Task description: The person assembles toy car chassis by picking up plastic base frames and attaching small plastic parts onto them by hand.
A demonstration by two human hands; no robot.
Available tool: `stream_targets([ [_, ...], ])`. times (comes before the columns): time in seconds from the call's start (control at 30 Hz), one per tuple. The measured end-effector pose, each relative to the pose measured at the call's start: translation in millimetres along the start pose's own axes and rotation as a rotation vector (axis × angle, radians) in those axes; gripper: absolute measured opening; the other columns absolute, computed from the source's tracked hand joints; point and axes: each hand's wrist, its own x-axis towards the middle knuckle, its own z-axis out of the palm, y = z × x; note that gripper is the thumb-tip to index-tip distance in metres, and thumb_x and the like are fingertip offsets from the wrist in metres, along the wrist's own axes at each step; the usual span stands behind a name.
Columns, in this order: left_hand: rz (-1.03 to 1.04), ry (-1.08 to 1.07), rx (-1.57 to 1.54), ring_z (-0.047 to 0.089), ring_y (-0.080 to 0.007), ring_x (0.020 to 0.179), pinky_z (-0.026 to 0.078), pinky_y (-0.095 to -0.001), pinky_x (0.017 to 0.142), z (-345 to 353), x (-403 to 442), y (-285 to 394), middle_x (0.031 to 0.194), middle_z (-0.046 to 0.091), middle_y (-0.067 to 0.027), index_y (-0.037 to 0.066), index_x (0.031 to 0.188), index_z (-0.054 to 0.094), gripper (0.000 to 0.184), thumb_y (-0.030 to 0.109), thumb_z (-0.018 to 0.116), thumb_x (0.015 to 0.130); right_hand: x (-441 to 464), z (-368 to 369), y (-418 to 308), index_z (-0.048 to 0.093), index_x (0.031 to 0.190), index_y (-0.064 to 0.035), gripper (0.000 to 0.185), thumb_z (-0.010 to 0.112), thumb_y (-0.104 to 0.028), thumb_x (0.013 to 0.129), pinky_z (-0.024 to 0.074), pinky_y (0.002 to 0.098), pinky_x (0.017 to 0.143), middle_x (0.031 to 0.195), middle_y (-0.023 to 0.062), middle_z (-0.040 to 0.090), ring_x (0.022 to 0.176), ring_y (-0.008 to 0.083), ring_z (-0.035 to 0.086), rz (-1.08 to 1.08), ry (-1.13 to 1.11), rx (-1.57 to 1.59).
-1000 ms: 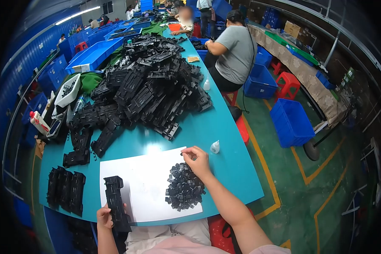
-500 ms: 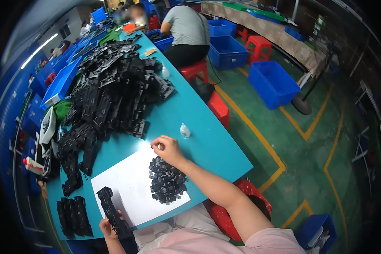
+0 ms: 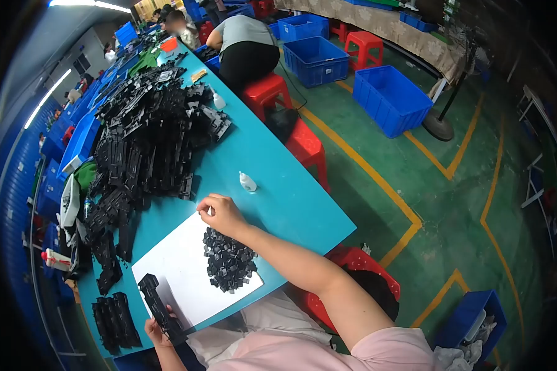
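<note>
My left hand (image 3: 158, 334) is closed around the lower end of a long black plastic part (image 3: 157, 304), held tilted over the near left corner of a white sheet (image 3: 178, 266). My right hand (image 3: 221, 216) is in a pinch above the sheet's far edge. A tiny dark bit shows at its fingertips, seemingly a small black plastic piece. Just below that hand, a heap of small black plastic pieces (image 3: 230, 261) lies on the sheet. Several long black parts (image 3: 116, 323) stand side by side on the table, left of my left hand.
A large pile of long black parts (image 3: 148, 136) covers the table's far left. Small white bottles (image 3: 247, 182) stand on the turquoise tabletop (image 3: 291, 213). Red stools (image 3: 306, 148) and blue bins (image 3: 393, 102) are to the right. A seated person (image 3: 247, 46) bends over farther up.
The view has shifted, so most things sit a little further left and higher. My right hand keeps its pinch near the sheet's far edge; my left hand still holds the long black part.
</note>
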Motion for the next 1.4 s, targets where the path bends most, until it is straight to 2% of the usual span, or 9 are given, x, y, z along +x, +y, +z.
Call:
stream_targets([
  [0.2,0.018,0.067,0.01,0.058,-0.039,0.097,0.054,-0.0447,0.08,-3.8,-4.7,-2.0,0.123,0.052,-0.0266,0.001,0.132,0.043,0.064,0.023,0.056,0.073,3.2,0.3,6.7,0.066,0.079,-0.0027,0.005,0.065,-0.005,0.074,0.0504,0.0327,0.065,0.08,0.0124,0.064,0.072,0.0253,0.062,-0.075,0.045,-0.005],
  [0.23,0.02,0.063,-0.022,0.058,-0.0394,0.097,0.054,-0.0462,0.08,-1.3,-4.4,-5.0,0.123,0.052,-0.0277,-0.002,0.132,0.041,0.065,0.023,0.056,0.074,2.8,-3.9,6.6,0.068,0.085,-0.0005,0.008,0.066,-0.002,0.077,0.0504,0.0274,0.065,0.084,0.0093,0.067,0.072,0.0159,0.063,0.034,-0.031,-0.038],
  [0.3,-0.003,0.015,-0.029,0.059,-0.0404,0.099,0.054,-0.0493,0.082,3.7,-3.7,-4.1,0.122,0.051,-0.0304,-0.006,0.132,0.037,0.065,0.019,0.056,0.075,5.0,-5.7,2.0,0.069,0.089,0.0004,0.009,0.065,-0.004,0.082,0.0487,0.0244,0.065,0.083,0.0058,0.069,0.069,0.0108,0.06,0.225,-0.059,0.241],
  [0.43,-0.009,0.0,-0.068,0.06,-0.0413,0.101,0.053,-0.0497,0.084,28.9,-0.9,-7.1,0.121,0.051,-0.0315,-0.004,0.134,0.035,0.065,0.011,0.055,0.074,6.4,-17.8,-28.9,0.067,0.094,0.0034,0.019,0.069,-0.009,0.079,0.043,0.0219,0.058,0.077,0.005,0.065,0.061,0.0089,0.052,0.475,-0.09,0.571],
  [0.57,-0.013,-0.007,-0.103,0.054,-0.039,0.114,0.051,-0.0502,0.089,28.4,-0.8,-8.5,0.125,0.049,-0.028,-0.002,0.138,0.03,0.068,0.007,0.054,0.075,1.2,-12.9,-25.5,0.065,0.094,0.0017,0.013,0.067,-0.004,0.082,0.0454,0.024,0.059,0.082,0.0078,0.065,0.063,0.0116,0.056,0.579,-0.135,0.755],
  [0.63,0.016,0.088,-0.073,0.061,-0.0385,0.096,0.055,-0.0481,0.08,41.4,-0.5,-10.2,0.115,0.054,-0.0295,-0.003,0.133,0.036,0.064,0.01,0.057,0.074,2.7,-7.2,-28.9,0.065,0.093,0.002,0.011,0.066,-0.002,0.083,0.0455,0.0245,0.06,0.081,0.0088,0.065,0.064,0.0121,0.055,0.638,-0.149,0.764],
  [0.93,-0.044,-0.011,-0.173,0.055,-0.0291,0.116,0.049,-0.0401,0.096,43.1,0.5,-3.1,0.129,0.048,-0.0205,-0.002,0.142,0.023,0.077,0.001,0.052,0.071,-0.5,35.3,-82.0,0.064,0.093,0.0026,0.01,0.064,-0.002,0.084,0.0435,0.0249,0.061,0.079,0.0081,0.062,0.065,0.0115,0.053,0.697,-0.221,0.612],
  [1.2,0.018,0.069,0.182,0.059,-0.0163,0.101,0.049,-0.029,0.087,80.3,-4.5,-5.5,0.115,0.056,-0.0115,-0.002,0.136,0.035,0.058,0.006,0.059,0.084,-21.8,68.9,-109.9,0.064,0.091,0.0023,0.009,0.066,0.0,0.083,0.0428,0.0237,0.06,0.079,0.0089,0.064,0.064,0.0111,0.054,0.659,-0.263,0.444],
  [1.4,0.041,0.064,0.3,0.058,-0.013,0.099,0.047,-0.0276,0.087,87.2,-1.1,-1.4,0.112,0.059,-0.0092,-0.003,0.132,0.04,0.052,0.007,0.06,0.084,-33.8,80.5,-114.7,0.064,0.09,0.0023,0.009,0.066,0.0,0.082,0.0403,0.0206,0.058,0.079,0.0082,0.065,0.063,0.0093,0.053,0.576,-0.285,0.28],
])
